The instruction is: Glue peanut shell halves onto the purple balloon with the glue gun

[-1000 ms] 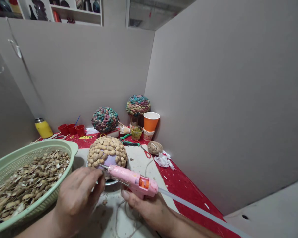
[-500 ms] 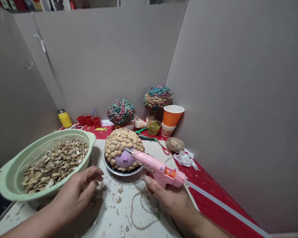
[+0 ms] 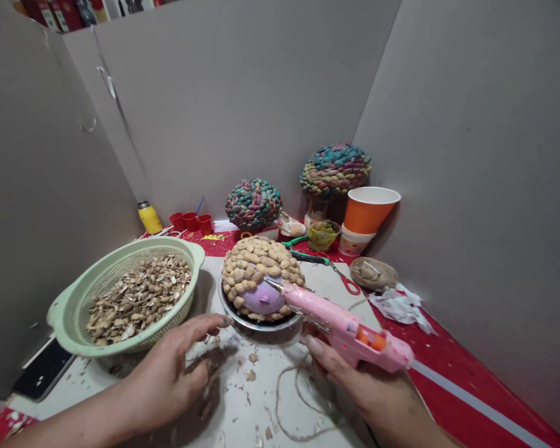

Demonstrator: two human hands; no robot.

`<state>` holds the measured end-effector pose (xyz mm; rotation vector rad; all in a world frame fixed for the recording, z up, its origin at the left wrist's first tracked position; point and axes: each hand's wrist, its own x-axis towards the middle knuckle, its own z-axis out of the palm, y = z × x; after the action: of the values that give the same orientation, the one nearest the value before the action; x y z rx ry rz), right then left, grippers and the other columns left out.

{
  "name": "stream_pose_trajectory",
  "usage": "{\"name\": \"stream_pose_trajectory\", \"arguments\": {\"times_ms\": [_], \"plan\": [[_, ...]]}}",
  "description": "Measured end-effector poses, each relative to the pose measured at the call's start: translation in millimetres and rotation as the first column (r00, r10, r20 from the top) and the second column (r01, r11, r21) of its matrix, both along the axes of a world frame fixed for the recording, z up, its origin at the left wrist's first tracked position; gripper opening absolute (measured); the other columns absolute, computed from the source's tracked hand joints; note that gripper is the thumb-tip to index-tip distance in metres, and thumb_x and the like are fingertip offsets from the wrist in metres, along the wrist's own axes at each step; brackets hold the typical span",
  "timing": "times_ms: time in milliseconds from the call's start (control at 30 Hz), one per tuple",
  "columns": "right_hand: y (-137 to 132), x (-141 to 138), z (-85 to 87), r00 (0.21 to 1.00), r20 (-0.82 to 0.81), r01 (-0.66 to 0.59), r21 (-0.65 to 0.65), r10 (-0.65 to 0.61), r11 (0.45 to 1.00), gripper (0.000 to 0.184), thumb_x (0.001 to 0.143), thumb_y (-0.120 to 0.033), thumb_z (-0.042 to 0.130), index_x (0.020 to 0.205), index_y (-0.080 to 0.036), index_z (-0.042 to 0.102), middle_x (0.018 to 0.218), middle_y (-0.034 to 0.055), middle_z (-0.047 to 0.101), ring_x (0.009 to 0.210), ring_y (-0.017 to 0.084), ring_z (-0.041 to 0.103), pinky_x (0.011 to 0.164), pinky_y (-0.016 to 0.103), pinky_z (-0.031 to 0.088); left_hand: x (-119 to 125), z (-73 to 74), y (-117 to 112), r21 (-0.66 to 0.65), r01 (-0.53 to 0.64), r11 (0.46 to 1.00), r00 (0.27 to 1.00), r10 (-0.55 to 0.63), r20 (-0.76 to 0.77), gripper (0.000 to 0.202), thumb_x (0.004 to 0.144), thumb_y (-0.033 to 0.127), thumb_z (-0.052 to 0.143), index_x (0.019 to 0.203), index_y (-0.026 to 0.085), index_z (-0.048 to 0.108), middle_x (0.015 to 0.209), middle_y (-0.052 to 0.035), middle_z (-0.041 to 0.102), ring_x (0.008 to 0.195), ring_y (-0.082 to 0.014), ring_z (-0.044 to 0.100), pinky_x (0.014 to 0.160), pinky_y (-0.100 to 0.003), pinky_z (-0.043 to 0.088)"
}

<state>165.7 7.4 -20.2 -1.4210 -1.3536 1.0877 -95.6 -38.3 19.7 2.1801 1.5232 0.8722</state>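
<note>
My right hand [image 3: 368,389] grips a pink glue gun [image 3: 350,326], and the gun's nozzle touches the bare purple patch of a dome covered in peanut shells [image 3: 260,272]. The dome rests in a shallow metal dish [image 3: 256,323]. My left hand [image 3: 172,373] hovers low over the table in front of the dish, fingers stretched forward and spread, holding nothing. Just left of that hand stands a green colander [image 3: 70,311] full of peanut shells.
Shell crumbs and a loop of twine [image 3: 298,398] lie on the white board. Farther back are two painted shell domes [image 3: 253,203], stacked orange cups [image 3: 366,214], red-handled scissors [image 3: 340,277], a twine ball [image 3: 373,272], small red cups [image 3: 191,221], a yellow bottle [image 3: 149,218]. A phone [image 3: 42,373] lies at left. Grey partitions enclose the desk.
The view has tilted down and left. The glue gun's nozzle moved from near my left fingers onto the purple patch. My left hand dropped toward the table and its fingers opened.
</note>
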Motion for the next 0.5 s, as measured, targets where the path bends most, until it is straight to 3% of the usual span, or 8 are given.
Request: {"name": "stream_pose_trajectory", "arguments": {"times_ms": [67,167,300,400,500], "plan": [[-0.9,-0.5,2.8,0.999,0.034,0.042,-0.069,-0.040,0.997,0.052,0.064,-0.068,0.073,0.086,-0.022,0.077,0.089,0.0067,0.076,0.090,0.033,0.068,0.079,0.036,0.056,0.0,0.6,-2.2,-0.103,0.014,0.995,0.991,0.000,0.137,0.043,0.084,0.009,0.050,0.124,0.021,0.056,0.112,-0.0123,0.074,0.101,-0.0224,0.071,0.085,-0.036,0.059],[-2.7,-3.6,8.2,0.997,0.044,0.067,-0.066,-0.064,0.996,0.044,0.065,-0.063,0.074,0.082,-0.023,0.077,0.085,0.0051,0.076,0.088,0.032,0.069,0.073,0.032,0.058,1.2,3.3,-2.3,-0.258,0.036,0.966,0.951,0.046,0.306,0.029,0.091,0.017,0.046,0.117,0.019,0.058,0.079,-0.0053,0.075,0.071,-0.0170,0.072,0.065,-0.027,0.060],[-1.1,-1.5,3.9,0.994,0.067,0.086,-0.077,-0.081,0.993,0.043,0.065,-0.062,0.075,0.085,-0.024,0.078,0.086,0.0046,0.076,0.090,0.033,0.070,0.071,0.034,0.059,3.6,3.6,1.1,-0.266,-0.040,0.963,0.945,0.122,0.302,0.020,0.085,0.019,0.053,0.102,0.018,0.064,0.058,0.0042,0.061,0.051,-0.0115,0.058,0.053,-0.022,0.051],[5.6,11.1,-13.2,0.997,0.069,0.046,-0.091,-0.040,0.995,0.041,0.063,-0.058,0.080,0.082,-0.022,0.078,0.079,0.0070,0.076,0.081,0.034,0.072,0.061,0.035,0.060,4.8,-2.0,1.3,-0.190,-0.084,0.978,0.960,0.131,0.246,0.022,0.079,0.014,0.056,0.097,0.020,0.067,0.066,0.0016,0.062,0.058,-0.0128,0.060,0.056,-0.023,0.052],[15.4,26.7,-38.4,0.999,0.052,0.010,-0.086,-0.006,0.996,0.034,0.063,-0.048,0.083,0.084,-0.023,0.079,0.085,0.0101,0.077,0.079,0.035,0.073,0.054,0.036,0.061,5.1,-8.2,-2.6,-0.222,-0.004,0.975,0.976,0.052,0.212,0.035,0.080,0.010,0.052,0.109,0.020,0.067,0.092,-0.0067,0.070,0.068,-0.0147,0.066,0.059,-0.024,0.055]]}}
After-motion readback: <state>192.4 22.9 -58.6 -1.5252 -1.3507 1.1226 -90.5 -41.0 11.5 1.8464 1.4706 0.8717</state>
